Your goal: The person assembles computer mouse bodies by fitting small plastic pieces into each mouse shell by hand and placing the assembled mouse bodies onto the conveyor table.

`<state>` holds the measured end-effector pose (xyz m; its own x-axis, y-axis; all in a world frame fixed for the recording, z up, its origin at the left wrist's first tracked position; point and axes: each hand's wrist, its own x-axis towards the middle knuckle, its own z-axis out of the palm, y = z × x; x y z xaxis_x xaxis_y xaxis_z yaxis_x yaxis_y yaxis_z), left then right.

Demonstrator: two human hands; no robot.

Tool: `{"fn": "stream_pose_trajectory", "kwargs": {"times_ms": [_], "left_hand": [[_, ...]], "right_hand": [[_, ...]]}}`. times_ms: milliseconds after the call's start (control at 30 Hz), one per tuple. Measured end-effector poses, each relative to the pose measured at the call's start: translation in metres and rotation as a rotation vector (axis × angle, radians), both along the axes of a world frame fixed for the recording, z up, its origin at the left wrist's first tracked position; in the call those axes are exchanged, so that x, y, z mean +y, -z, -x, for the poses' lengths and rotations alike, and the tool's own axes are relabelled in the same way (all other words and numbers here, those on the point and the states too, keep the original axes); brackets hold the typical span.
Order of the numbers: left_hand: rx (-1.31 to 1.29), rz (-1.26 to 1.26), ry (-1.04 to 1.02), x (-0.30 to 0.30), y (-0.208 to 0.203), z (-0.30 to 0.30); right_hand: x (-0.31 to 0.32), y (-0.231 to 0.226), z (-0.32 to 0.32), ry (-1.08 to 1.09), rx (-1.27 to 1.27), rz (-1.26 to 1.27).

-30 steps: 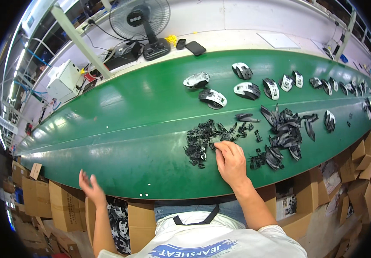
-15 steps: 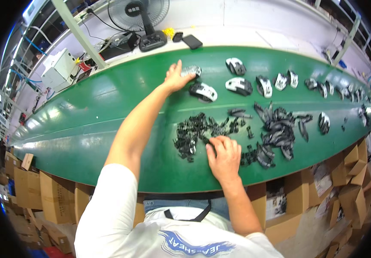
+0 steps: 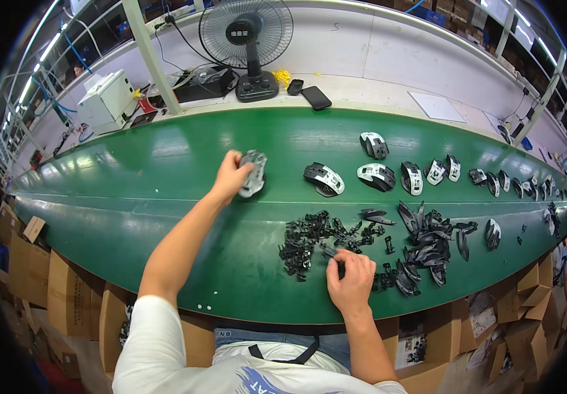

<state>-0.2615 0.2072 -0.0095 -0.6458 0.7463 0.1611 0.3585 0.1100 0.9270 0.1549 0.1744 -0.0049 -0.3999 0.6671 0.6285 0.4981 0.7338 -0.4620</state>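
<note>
Left hand (image 3: 232, 174) clamped on side of grey shell (image 3: 254, 172), toward far edge of green desk (image 3: 119, 230); lopsided grip could let it slip. Right hand (image 3: 336, 260), nearer near edge, pinches small dark part (image 3: 328, 250); loose fingertips might drop it into black pile (image 3: 298, 251).

A green table (image 3: 99, 226) carries small black parts (image 3: 298, 253), curved black pieces (image 3: 427, 244), black-and-white shells (image 3: 376, 176) and, near its front edge, 3 white specks (image 3: 208, 307).
</note>
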Motion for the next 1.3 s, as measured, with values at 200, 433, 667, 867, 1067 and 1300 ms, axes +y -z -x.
{"fn": "stream_pose_trajectory", "kwargs": {"times_ms": [200, 433, 667, 867, 1067, 1300], "left_hand": [[-1.13, -0.416, 0.189, -0.139, -0.025, -0.067], [-1.236, -0.43, 0.257, -0.197, -0.034, -0.146], [-1.03, -0.443, 0.274, -0.157, -0.057, -0.227], [-0.861, -0.44, 0.15, -0.161, -0.054, -0.245], [-0.752, -0.46, 0.016, -0.16, -0.056, -0.248], [-0.962, -0.538, 0.104, -0.146, -0.052, -0.238]], "right_hand": [[0.004, 0.006, -0.008, 0.015, 0.135, 0.054], [-0.007, -0.041, 0.01, -0.14, 0.326, 0.337], [-0.069, -0.058, 0.029, -0.416, 0.15, 0.181], [-0.09, -0.073, 0.016, -0.555, 0.118, 0.439], [-0.089, -0.061, 0.02, -0.573, 0.318, 0.777], [-0.071, -0.042, 0.012, -0.548, 0.715, 1.228]]}}
